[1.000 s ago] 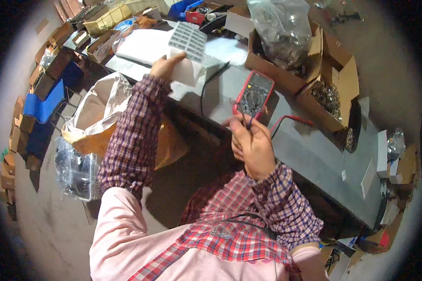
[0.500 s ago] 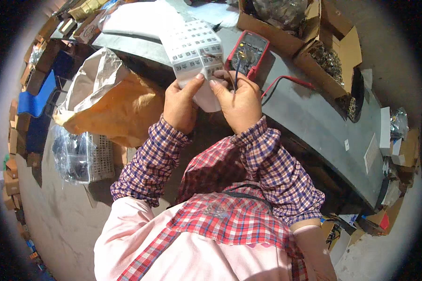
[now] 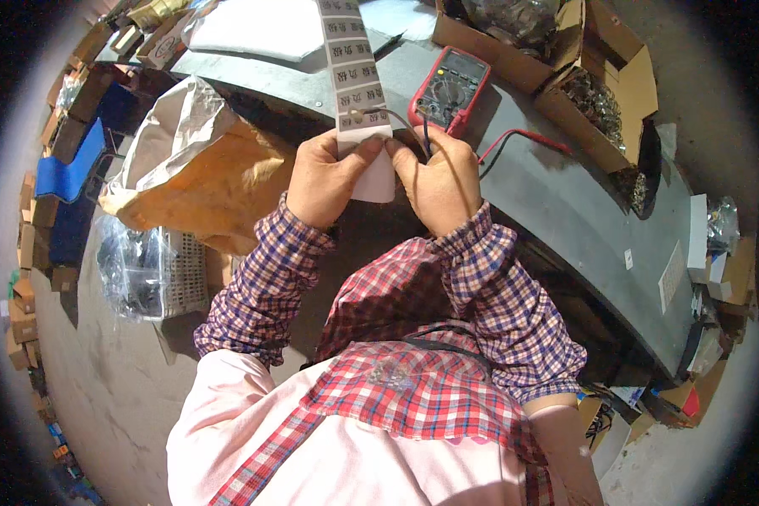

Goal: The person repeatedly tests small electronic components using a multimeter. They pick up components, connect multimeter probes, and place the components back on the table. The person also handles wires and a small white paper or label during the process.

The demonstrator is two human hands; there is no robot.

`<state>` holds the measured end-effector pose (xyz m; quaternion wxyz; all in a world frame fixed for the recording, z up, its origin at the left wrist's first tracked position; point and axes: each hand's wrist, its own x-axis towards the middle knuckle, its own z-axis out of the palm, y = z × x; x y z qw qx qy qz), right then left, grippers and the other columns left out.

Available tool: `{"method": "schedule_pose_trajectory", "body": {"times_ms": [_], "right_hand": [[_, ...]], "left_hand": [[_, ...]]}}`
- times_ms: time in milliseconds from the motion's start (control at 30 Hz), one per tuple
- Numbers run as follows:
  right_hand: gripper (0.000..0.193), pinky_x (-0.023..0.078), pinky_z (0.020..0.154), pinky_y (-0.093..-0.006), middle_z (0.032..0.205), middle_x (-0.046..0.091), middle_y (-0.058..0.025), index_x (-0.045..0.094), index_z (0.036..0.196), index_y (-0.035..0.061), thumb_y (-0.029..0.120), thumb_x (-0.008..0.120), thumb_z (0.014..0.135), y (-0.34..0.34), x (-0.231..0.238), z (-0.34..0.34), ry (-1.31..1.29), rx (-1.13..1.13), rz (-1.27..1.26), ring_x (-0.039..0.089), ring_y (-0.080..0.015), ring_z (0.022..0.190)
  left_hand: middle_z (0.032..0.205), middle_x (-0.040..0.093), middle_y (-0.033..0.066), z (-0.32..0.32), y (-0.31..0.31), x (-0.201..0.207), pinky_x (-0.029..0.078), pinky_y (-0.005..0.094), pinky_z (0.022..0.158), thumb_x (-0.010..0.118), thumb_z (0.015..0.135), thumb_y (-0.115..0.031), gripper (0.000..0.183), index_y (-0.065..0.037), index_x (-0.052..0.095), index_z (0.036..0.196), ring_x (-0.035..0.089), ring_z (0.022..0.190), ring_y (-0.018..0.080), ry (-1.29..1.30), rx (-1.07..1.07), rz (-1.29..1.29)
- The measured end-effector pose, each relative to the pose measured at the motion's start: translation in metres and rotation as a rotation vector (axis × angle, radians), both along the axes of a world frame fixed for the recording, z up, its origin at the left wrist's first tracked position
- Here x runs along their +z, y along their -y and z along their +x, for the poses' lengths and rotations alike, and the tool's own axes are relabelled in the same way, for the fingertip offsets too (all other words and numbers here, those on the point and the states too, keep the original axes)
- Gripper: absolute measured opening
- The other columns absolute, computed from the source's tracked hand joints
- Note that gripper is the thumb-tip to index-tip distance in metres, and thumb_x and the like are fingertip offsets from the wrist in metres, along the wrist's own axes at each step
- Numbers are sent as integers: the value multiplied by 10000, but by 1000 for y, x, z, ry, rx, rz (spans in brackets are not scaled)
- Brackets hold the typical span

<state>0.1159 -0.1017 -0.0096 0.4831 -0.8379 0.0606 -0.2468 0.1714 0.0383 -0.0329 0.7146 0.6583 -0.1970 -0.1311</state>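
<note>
A strip of white printed labels [image 3: 352, 72] runs up and away from between my hands, with its blank lower end hanging toward me. My left hand [image 3: 322, 179] is closed on the strip's left edge, thumb on top. My right hand [image 3: 444, 184] is closed at the strip's right edge, thumb tip close to the left one. A thin brown wire [image 3: 399, 119] comes out by my right fingers, and its end lies across the lowest printed label. Just beyond my right hand, a red and grey multimeter [image 3: 452, 89] lies on the table.
A grey table [image 3: 569, 221] curves off to the right, with a red lead [image 3: 527, 135] on it. Cardboard boxes of small metal parts [image 3: 589, 110] stand at the far right. At left are an open paper sack [image 3: 196, 173] and a white plastic basket [image 3: 183, 274].
The label strip has swung more upright and stretches farther away, showing a narrower face. The wire's end now shows plainly over the lowest label. Both hands stay at the strip's near end.
</note>
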Motion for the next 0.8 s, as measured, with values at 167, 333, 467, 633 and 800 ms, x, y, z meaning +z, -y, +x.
{"method": "schedule_pose_trajectory", "body": {"times_ms": [167,333,467,633,800], "right_hand": [[190,486,638,-419,729,609,-219,574,742,-33,134,659,713,3,-2,0,-25,-26,-97,620,-386,718],[191,494,642,-422,717,617,-228,607,755,-35,152,638,738,5,-2,-1,-68,-16,-17,620,-385,696],[212,479,596,-363,669,622,-178,633,783,-32,179,640,763,17,-21,5,-24,-93,158,613,-245,602],[73,327,400,-220,619,502,31,585,805,34,96,586,844,37,3,-10,-38,-158,934,435,-57,465],[83,268,371,-199,674,453,28,570,872,43,126,564,875,34,23,-20,-98,-96,1114,382,-45,462]], "left_hand": [[821,663,-3,-8,4,6,476,206,600,641,872,-122,177,1,668,998,570,706,35,75,49,50],[849,667,18,-8,2,8,487,215,631,635,873,-127,197,25,652,997,582,726,46,-4,38,25],[910,667,49,8,-6,6,500,245,698,619,869,-95,202,41,632,1018,597,789,84,103,73,51],[852,667,112,135,-20,17,511,287,668,629,865,-265,360,58,614,1024,628,745,153,242,242,286],[1081,610,231,279,-5,10,505,374,807,735,751,-371,729,67,438,1251,621,948,274,247,496,601]]}}
